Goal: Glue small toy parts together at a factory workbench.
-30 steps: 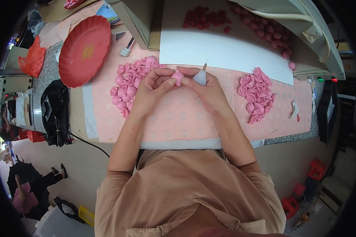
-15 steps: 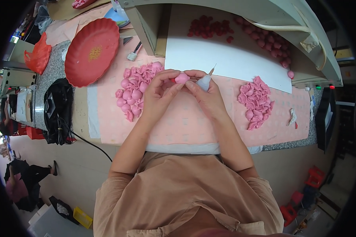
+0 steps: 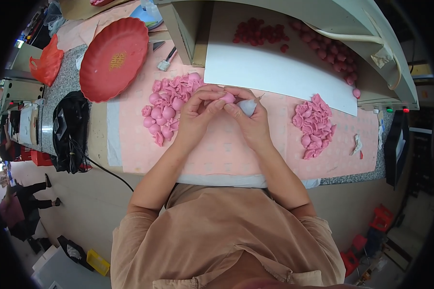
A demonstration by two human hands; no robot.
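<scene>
My left hand [image 3: 200, 107] and my right hand [image 3: 251, 123] meet over the table, fingertips closed round a small rounded pink piece [image 3: 227, 98] like a flower bud. Fingers hide part of it. A small whitish squeeze bottle [image 3: 247, 107] with a thin tip is also tucked in my right hand. Beside my left hand lies a pile of pink balls and ruffled petal pieces [image 3: 166, 113]. Another pile of ruffled pink pieces [image 3: 315, 126] lies to the right of my right hand.
A red scalloped tray [image 3: 113, 60] stands at the left, near a brush [image 3: 167, 59]. An open-fronted cabinet [image 3: 181, 36] rises at the back, with a white sheet [image 3: 275, 79], dark red pieces [image 3: 260, 32] and pink-red balls [image 3: 330, 50] inside. A black bag [image 3: 70, 132] hangs at the left edge.
The bottle has tilted in my right hand, and its tip points lower. The red bit by my left fingers is now out of sight. At far left, a person in the background has moved.
</scene>
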